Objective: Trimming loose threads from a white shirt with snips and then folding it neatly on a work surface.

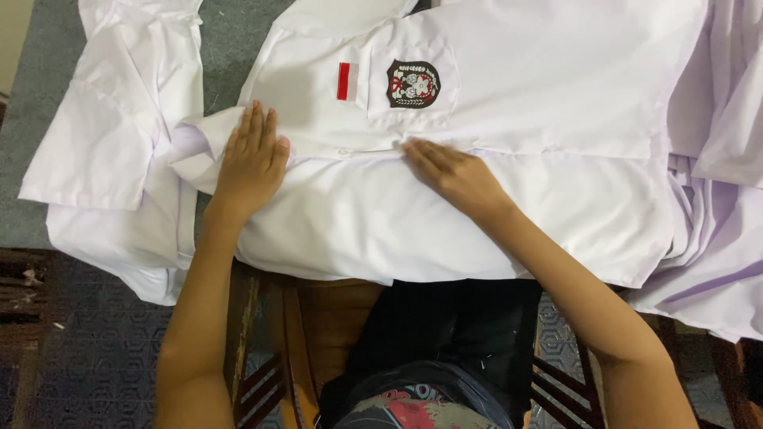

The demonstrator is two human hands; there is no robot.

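A white short-sleeved shirt (548, 103) lies spread flat in front of me. It has a chest pocket with a dark crest badge (412, 83) and a small red and white patch (347, 81) beside it. My left hand (251, 156) rests palm down on the shirt near its collar end, fingers together and flat. My right hand (453, 173) presses flat on the shirt's front placket, just below the pocket. Neither hand grips the cloth.
More white garments lie at the left (111, 119) and in a crumpled heap at the right (715, 199). They rest on a grey cloth-covered surface (230, 40). Below are a wooden chair frame (318, 326), my dark clothing and a patterned dark floor (87, 342).
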